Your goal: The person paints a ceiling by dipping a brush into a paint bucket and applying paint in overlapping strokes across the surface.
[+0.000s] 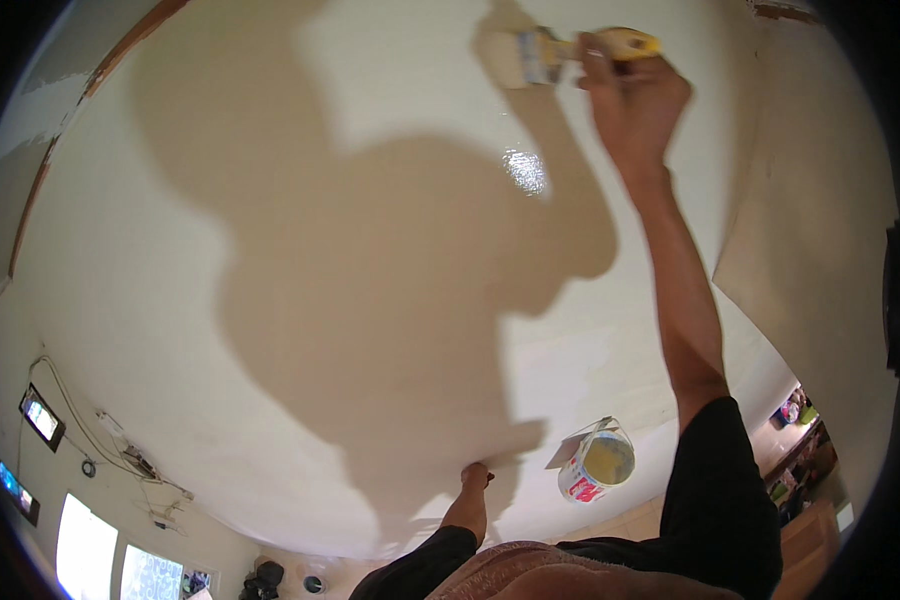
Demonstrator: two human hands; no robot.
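Note:
My right hand (635,105) is raised high and closed round the yellow handle of a wide paintbrush (545,57). The brush points left, its bristles at the pale wall (390,80). Wet paint (525,172) glints on the wall below it. Lower down, my left hand (477,474) is close to the wall with its fingers curled in; whatever it may hold is hidden. To its right is a white paint bucket (575,484) with red markings, a wire handle and yellowish paint inside. A flat grey piece (565,452) shows at the bucket's left side.
My shadow falls across the wall. A side wall (810,190) meets it at the right. Wall-mounted screens (42,416), loose cables (75,425) and bright windows (87,548) are at lower left. A dark bundle (262,580) lies at the bottom; wooden furniture (810,548) stands at lower right.

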